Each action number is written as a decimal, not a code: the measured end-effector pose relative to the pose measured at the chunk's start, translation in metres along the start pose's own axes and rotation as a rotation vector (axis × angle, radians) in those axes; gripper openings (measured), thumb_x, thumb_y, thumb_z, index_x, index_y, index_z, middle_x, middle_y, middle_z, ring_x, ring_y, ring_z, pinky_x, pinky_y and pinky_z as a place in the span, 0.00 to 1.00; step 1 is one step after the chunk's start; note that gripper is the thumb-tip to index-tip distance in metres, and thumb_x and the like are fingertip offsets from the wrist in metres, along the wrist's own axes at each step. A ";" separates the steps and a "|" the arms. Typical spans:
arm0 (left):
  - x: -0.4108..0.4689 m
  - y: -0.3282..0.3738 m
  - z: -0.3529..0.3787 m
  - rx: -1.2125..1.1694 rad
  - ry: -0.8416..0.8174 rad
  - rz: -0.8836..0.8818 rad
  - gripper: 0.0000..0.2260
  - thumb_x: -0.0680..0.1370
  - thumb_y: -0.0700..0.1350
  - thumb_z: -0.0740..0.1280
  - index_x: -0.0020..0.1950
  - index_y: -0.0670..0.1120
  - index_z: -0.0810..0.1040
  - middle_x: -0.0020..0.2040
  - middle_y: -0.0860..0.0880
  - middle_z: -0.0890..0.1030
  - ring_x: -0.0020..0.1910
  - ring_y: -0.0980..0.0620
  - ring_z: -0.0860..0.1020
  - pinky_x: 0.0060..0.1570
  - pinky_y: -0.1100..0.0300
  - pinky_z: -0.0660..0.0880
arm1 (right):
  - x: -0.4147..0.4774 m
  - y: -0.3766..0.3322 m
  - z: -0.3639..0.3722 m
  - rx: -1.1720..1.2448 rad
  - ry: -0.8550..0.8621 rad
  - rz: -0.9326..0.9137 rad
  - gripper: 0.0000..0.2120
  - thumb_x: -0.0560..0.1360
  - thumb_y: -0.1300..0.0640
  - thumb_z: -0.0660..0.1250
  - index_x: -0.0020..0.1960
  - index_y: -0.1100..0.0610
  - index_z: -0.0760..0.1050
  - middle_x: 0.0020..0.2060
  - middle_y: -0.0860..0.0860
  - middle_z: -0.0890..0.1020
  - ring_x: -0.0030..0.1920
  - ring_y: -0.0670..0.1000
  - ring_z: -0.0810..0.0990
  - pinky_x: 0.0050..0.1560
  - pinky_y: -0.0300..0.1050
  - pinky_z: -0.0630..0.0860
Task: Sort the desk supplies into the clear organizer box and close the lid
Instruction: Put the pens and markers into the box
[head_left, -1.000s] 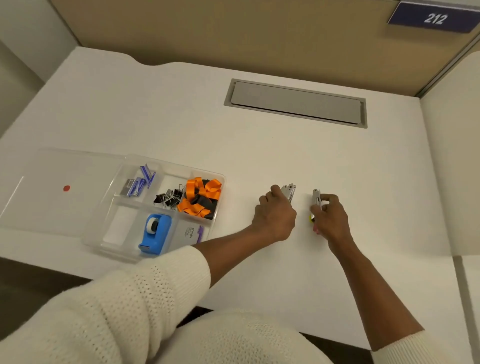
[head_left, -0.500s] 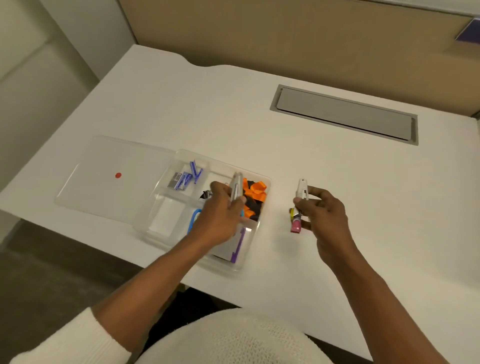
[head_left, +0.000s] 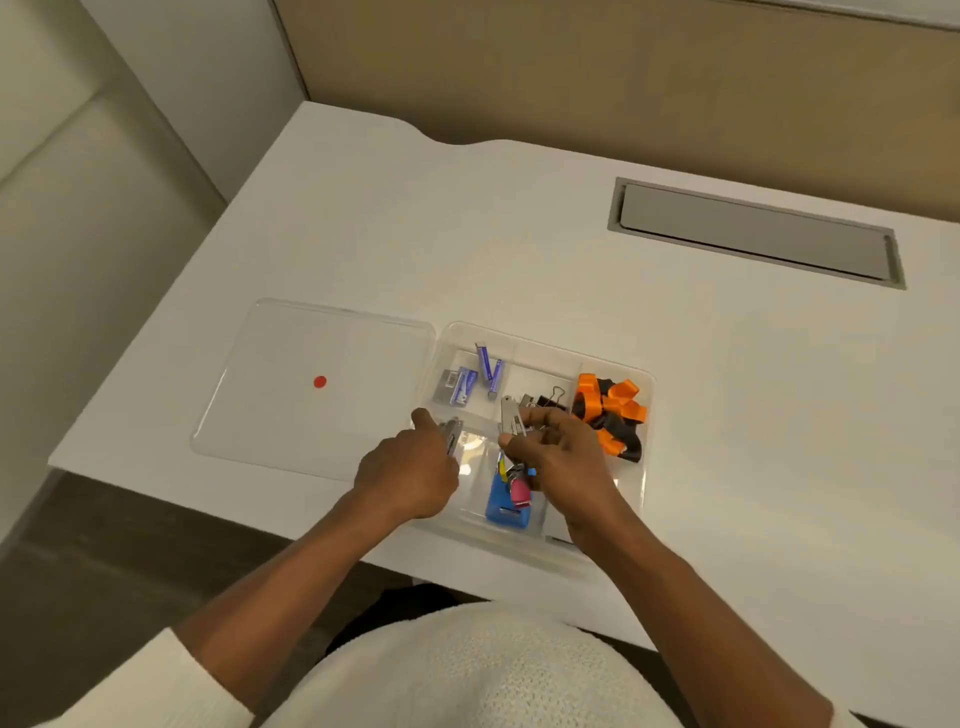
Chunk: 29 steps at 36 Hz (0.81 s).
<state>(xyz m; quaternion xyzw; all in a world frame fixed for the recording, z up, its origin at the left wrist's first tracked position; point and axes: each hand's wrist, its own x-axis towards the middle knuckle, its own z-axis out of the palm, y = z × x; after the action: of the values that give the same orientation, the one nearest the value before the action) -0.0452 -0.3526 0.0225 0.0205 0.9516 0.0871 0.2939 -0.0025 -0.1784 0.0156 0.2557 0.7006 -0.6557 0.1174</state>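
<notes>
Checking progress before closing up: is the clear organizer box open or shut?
Open: its clear lid with a red dot lies flat beside the clear organizer box.

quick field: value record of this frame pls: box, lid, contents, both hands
box: clear organizer, open, near the desk front edge
lid: off, flat on the desk, touching the box's left side, red dot on it
contents: blue packets back left; binder clips back middle; orange straps right; blue tape dispenser front
left hand: over the front-left compartment, holding a small metal item
right hand: over the box middle, holding metal item and small coloured pieces
</notes>
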 end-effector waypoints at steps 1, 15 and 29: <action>0.002 -0.001 0.000 0.065 0.006 0.020 0.26 0.83 0.52 0.65 0.75 0.42 0.60 0.55 0.46 0.81 0.42 0.50 0.77 0.37 0.57 0.73 | 0.001 0.002 0.007 -0.025 0.019 0.008 0.12 0.77 0.56 0.75 0.58 0.49 0.77 0.35 0.45 0.85 0.38 0.41 0.86 0.35 0.35 0.81; 0.019 0.013 0.032 0.433 0.033 0.220 0.30 0.74 0.45 0.77 0.71 0.40 0.69 0.60 0.42 0.81 0.58 0.45 0.80 0.49 0.55 0.77 | -0.004 0.018 0.029 -0.100 0.274 0.103 0.21 0.78 0.53 0.73 0.69 0.52 0.74 0.53 0.54 0.85 0.47 0.52 0.86 0.51 0.52 0.86; 0.025 -0.041 -0.016 0.084 0.338 0.227 0.18 0.80 0.61 0.67 0.57 0.48 0.78 0.49 0.49 0.84 0.43 0.49 0.82 0.39 0.58 0.76 | 0.005 0.016 0.048 -0.214 0.239 0.050 0.20 0.78 0.50 0.74 0.67 0.49 0.74 0.47 0.46 0.85 0.40 0.44 0.87 0.38 0.38 0.83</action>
<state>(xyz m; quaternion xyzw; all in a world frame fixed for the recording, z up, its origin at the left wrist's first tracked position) -0.0743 -0.3935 0.0140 0.1247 0.9818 0.0820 0.1171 -0.0070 -0.2239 -0.0062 0.3354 0.7689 -0.5390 0.0761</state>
